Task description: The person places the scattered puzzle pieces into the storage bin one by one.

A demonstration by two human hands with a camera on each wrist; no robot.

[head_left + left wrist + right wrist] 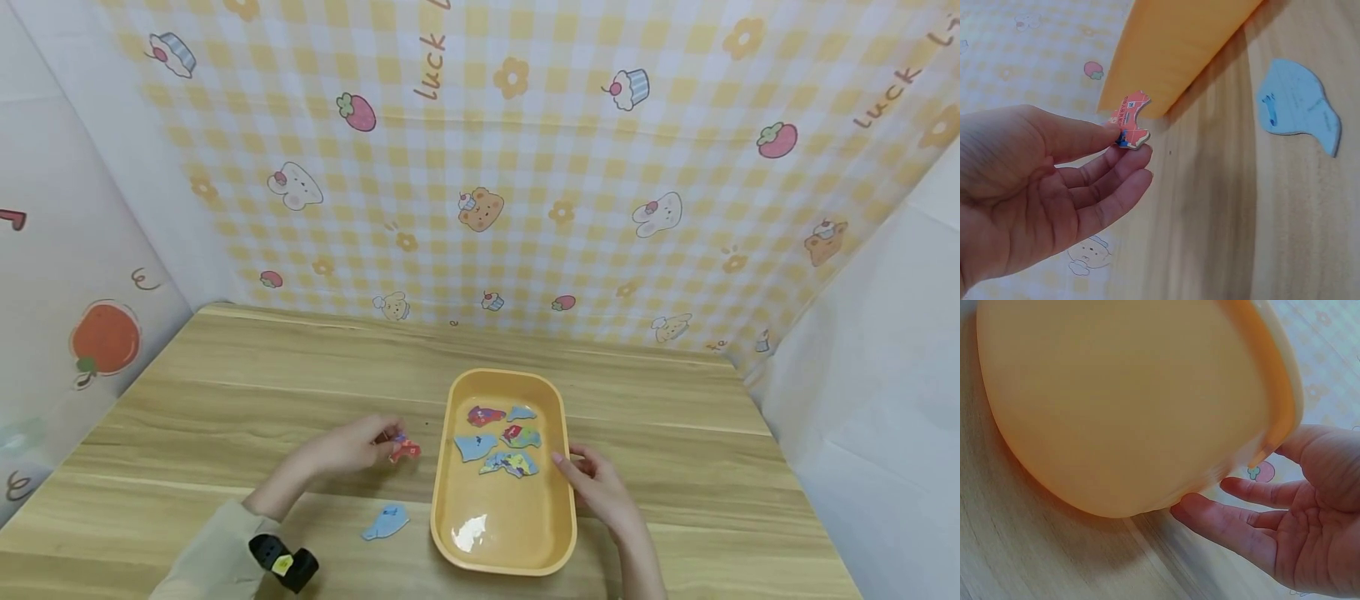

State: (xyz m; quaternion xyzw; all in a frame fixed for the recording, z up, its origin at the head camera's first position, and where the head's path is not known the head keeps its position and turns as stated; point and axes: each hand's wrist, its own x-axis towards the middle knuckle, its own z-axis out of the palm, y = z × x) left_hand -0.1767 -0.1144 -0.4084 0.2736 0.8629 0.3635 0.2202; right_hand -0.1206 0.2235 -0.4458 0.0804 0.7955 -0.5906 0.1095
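Red puzzle piece (1130, 120) pinched by left hand (347, 446) left of yellow tray (504, 546); right hand (600, 487), fingers loosely extended, touching tray's right rim.

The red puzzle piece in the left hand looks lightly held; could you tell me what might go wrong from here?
1. The left hand pinches the red puzzle piece only at its lower edge with the fingertips, so it could slip to the table.
2. The right hand rests at the rim of the yellow tray; a nudge might shift the loose pieces inside.
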